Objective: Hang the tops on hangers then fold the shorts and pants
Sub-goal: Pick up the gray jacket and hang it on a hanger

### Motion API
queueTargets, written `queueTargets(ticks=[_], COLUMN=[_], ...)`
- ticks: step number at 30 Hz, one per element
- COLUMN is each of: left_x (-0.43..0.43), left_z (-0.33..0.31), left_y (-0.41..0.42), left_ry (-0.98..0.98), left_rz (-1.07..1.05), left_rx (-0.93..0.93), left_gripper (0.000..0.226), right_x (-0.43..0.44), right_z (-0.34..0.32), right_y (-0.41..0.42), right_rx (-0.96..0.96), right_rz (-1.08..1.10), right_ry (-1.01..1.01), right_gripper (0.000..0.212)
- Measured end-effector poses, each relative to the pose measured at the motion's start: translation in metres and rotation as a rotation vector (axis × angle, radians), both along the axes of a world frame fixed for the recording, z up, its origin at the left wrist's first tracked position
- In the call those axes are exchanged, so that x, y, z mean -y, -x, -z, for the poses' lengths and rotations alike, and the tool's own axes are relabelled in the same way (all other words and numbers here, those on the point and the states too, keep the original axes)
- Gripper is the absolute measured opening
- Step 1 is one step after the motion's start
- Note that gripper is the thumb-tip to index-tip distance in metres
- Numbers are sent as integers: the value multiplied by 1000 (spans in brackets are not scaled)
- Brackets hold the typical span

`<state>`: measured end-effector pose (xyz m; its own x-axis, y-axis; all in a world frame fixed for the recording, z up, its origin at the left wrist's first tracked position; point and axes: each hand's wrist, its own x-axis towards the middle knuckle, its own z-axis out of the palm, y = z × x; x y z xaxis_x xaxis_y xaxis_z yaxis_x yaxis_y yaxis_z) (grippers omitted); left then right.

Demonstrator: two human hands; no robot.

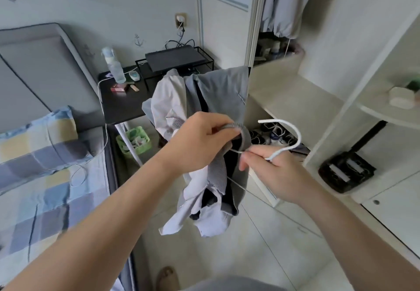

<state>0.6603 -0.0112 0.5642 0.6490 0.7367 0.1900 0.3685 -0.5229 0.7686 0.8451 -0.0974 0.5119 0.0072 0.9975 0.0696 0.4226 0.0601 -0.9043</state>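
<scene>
A pale grey jacket (204, 211) with a ribbed grey collar hangs in front of me. My left hand (200, 136) grips that collar at the top. My right hand (272, 170) holds a white hanger (293, 131) just below its hook, and one thin arm of the hanger runs under the collar into the jacket. Behind the jacket, more grey and light clothes (218, 90) are draped over the edge of the open wardrobe drawer.
A black side table (122, 106) with a bottle, small items and a wire rack stands at the back left. A bed with a checked cover (45, 188) lies left. The open wardrobe (302, 99) with shelves, shoes and hanging garments is right. A green basket (134, 140) sits on the floor.
</scene>
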Motion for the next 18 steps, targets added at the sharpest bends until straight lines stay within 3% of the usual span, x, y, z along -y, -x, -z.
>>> queueTargets(ticks=[4,7,9,16,18], left_x=[9,6,6,-3,-5], left_z=[3,11,12,16,15], left_y=[0,10,14,27,32], left_ry=[26,-432,-564,-471,-400], left_rz=[102,74,61,109,82], left_rx=[-11,-310,-421,-200,-177], left_gripper=[19,29,36,35,30], right_x=[0,7,10,32,42], right_z=[13,13,8,3,11], right_y=[2,-9,-16,-50,-63], right_rx=[-272,-303,-317,-266,-227], right_rz=[-13,-57,-77,-22,12], right_ry=[-26,-48,-50,0,23], right_gripper=[31,31,30,13,18])
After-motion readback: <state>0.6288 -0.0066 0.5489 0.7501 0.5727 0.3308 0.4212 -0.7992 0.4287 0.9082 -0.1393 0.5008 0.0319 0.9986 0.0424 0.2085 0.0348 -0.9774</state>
